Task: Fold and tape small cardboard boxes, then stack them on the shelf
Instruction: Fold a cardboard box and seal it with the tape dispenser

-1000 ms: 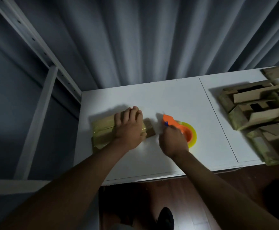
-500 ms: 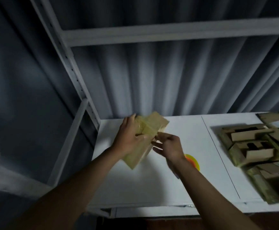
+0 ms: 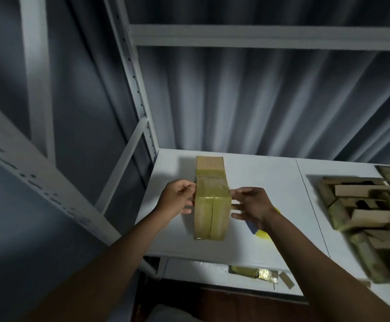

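In the head view, a person is holding a taped cardboard box [image 3: 210,201] up between both hands, above the white desk [image 3: 254,247]. The left hand [image 3: 177,197] is gripping the box's left side, fingers curled against it, and the right hand [image 3: 251,205] is pressing on the right side with its fingers nearly straight and spread, so the box is sitting squarely between the two, each hand equally close. The box's long axis is running from near to far, away from the person, with its taped end and centre seam facing the camera and its bare cardboard end pointing toward the far curtain. Glossy tape is wrapping the near part of the box. Behind the right wrist, a yellow tape roll [image 3: 265,233] is lying on the desk, mostly hidden. On the right, a heap of unfolded cardboard blanks [image 3: 363,205] is waiting. The white shelf frame [image 3: 140,108] is rising at the left, with a crossbar overhead, and a lower shelf [image 3: 212,271] under the desk is holding what looks like flattened, taped pieces. Judging by the sealed look, this box is probably ready for stacking, which would mean carrying it with both hands toward the shelving, leading with the far end.
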